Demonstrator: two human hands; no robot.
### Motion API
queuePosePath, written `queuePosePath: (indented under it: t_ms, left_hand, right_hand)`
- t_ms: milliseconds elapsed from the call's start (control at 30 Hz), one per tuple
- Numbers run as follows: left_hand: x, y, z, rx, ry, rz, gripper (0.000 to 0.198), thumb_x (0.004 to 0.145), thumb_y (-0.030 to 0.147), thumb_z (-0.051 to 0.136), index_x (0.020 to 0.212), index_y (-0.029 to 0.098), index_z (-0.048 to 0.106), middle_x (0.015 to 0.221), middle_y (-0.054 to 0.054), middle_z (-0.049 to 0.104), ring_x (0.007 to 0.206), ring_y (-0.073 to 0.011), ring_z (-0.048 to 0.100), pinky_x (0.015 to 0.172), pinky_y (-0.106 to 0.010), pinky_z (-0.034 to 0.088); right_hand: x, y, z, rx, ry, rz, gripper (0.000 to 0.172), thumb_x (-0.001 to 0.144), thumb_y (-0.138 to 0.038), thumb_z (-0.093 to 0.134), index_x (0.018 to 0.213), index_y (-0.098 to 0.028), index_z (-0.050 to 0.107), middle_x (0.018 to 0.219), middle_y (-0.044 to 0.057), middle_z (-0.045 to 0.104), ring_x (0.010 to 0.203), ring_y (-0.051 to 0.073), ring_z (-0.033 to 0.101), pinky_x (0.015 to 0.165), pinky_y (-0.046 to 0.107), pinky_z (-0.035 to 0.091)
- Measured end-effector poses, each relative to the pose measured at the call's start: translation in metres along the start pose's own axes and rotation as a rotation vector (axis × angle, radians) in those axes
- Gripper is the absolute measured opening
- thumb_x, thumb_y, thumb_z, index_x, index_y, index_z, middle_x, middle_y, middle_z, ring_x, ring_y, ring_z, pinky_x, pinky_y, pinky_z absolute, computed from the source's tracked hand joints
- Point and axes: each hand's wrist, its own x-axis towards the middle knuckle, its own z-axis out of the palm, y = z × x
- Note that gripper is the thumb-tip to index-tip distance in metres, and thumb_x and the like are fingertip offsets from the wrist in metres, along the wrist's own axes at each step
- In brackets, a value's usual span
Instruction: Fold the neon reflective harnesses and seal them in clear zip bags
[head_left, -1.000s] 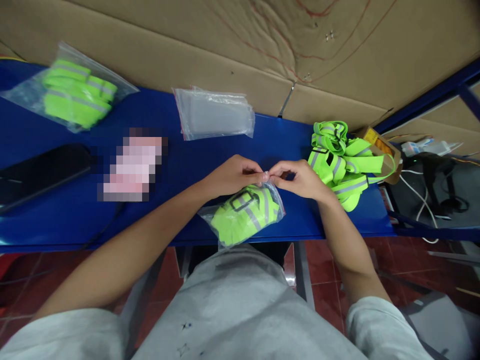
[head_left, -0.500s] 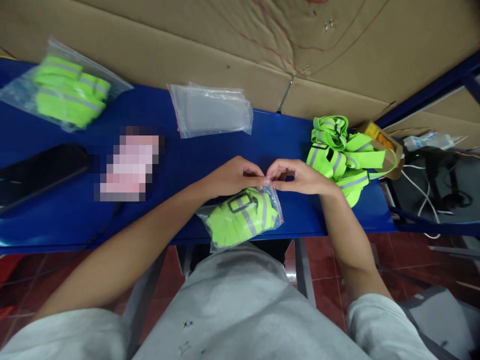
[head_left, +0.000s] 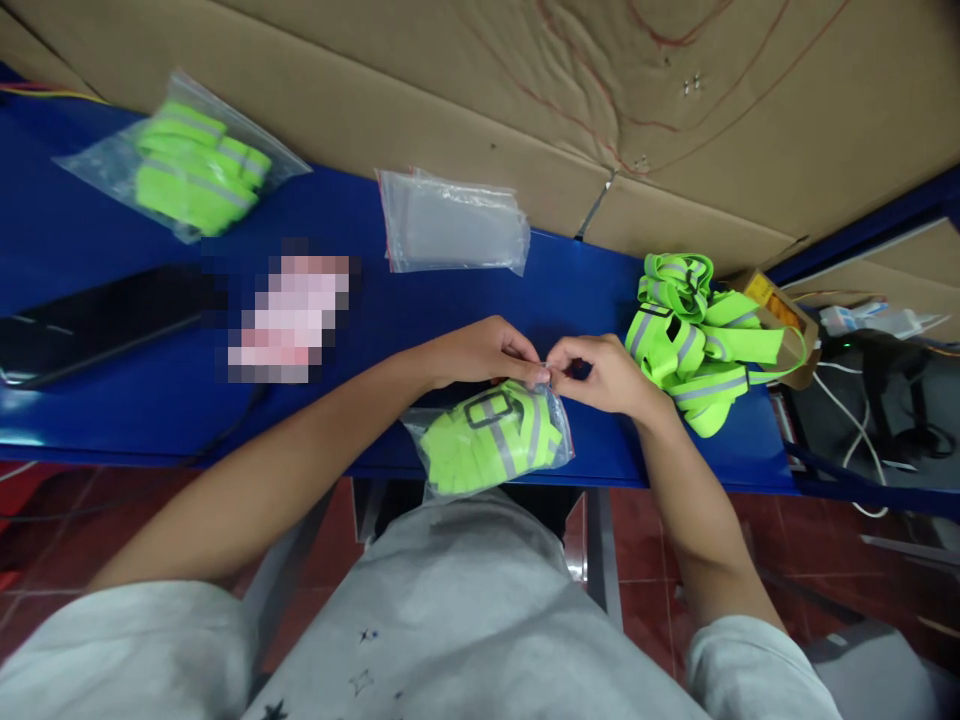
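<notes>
A clear zip bag (head_left: 442,482) lies at the near edge of the blue table, filled with a folded neon-yellow reflective strap (head_left: 480,440) that has grey stripes and a black buckle. My left hand (head_left: 495,352) pinches the far corner of the bag's red-edged opening between thumb and fingers. Right beside it, my right hand (head_left: 596,372) has thumb and forefinger closed on the same corner. The fingertips of both hands nearly touch there. Whether the seal is closed at that corner is too small to tell.
Loose reflective straps (head_left: 686,340) are heaped on the right, by a small cardboard box (head_left: 795,340). Flat zip bags (head_left: 457,225) are stacked at the back. Another filled bag (head_left: 199,175) lies far left, near a black object (head_left: 105,315) and a blurred-out pink item (head_left: 292,315).
The view has shifted, so table things appear farther right. Both hands still pinch the bag's corner; the right hand's fingers sit slightly lower and closer to the left's.
</notes>
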Motion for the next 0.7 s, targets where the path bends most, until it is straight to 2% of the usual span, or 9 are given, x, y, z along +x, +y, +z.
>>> queuePosePath:
  t_ms: [167, 267, 367, 500, 633, 700]
  left_hand:
    - [0.0005, 0.0006, -0.0032, -0.011, 0.009, 0.023, 0.029, 0.079, 0.049, 0.081, 0.084, 0.020, 0.083, 0.070, -0.001, 0.071, 0.058, -0.0094, 0.054, 0.055, -0.022, 0.037]
    - [0.0009, 0.0008, -0.0041, 0.002, 0.036, 0.029, 0.029, 0.081, 0.048, 0.080, 0.085, 0.019, 0.083, 0.071, -0.001, 0.072, 0.058, -0.0095, 0.054, 0.054, -0.022, 0.037]
    - [0.0009, 0.0006, -0.0039, -0.003, 0.033, 0.034, 0.027, 0.081, 0.045, 0.080, 0.085, 0.018, 0.081, 0.070, -0.001, 0.071, 0.058, -0.0093, 0.054, 0.054, -0.022, 0.036]
    - [0.0012, 0.0007, -0.0030, -0.034, 0.026, 0.069, 0.027, 0.080, 0.041, 0.081, 0.090, 0.016, 0.078, 0.079, -0.002, 0.074, 0.067, -0.0106, 0.061, 0.062, -0.022, 0.042]
    - [0.0022, 0.0025, -0.0007, -0.060, 0.130, 0.122, 0.032, 0.084, 0.046, 0.077, 0.091, 0.015, 0.072, 0.083, -0.001, 0.072, 0.073, -0.0111, 0.062, 0.068, -0.023, 0.045]
    - [0.0024, 0.0032, 0.0001, -0.047, 0.185, 0.169, 0.031, 0.088, 0.046, 0.073, 0.092, 0.016, 0.069, 0.081, 0.000, 0.069, 0.071, -0.0102, 0.059, 0.066, -0.022, 0.043]
  right_hand:
    - [0.0003, 0.0008, 0.0008, -0.069, 0.055, -0.063, 0.016, 0.098, -0.029, 0.061, 0.091, -0.020, 0.072, 0.080, 0.000, 0.074, 0.068, 0.012, 0.064, 0.067, 0.024, 0.047]
    - [0.0001, 0.0023, -0.0026, 0.002, 0.034, -0.027, 0.018, 0.100, -0.028, 0.059, 0.095, -0.019, 0.073, 0.081, 0.000, 0.075, 0.067, 0.011, 0.065, 0.064, 0.023, 0.048]
    - [0.0003, 0.0045, -0.0043, 0.091, -0.005, -0.002, 0.015, 0.097, -0.031, 0.066, 0.097, -0.019, 0.074, 0.084, 0.001, 0.076, 0.074, 0.012, 0.068, 0.071, 0.024, 0.052]
    - [0.0023, 0.0070, -0.0024, 0.142, 0.033, -0.004, 0.019, 0.095, -0.038, 0.072, 0.100, -0.019, 0.072, 0.088, 0.002, 0.075, 0.078, 0.013, 0.068, 0.073, 0.025, 0.052]
    - [0.0037, 0.0074, -0.0018, 0.172, 0.115, 0.044, 0.025, 0.105, -0.040, 0.058, 0.102, -0.020, 0.071, 0.089, 0.002, 0.074, 0.080, 0.013, 0.067, 0.077, 0.027, 0.052]
    - [0.0040, 0.0075, -0.0016, 0.237, 0.110, 0.092, 0.029, 0.107, -0.044, 0.052, 0.108, -0.020, 0.070, 0.092, 0.003, 0.074, 0.082, 0.014, 0.068, 0.079, 0.028, 0.052]
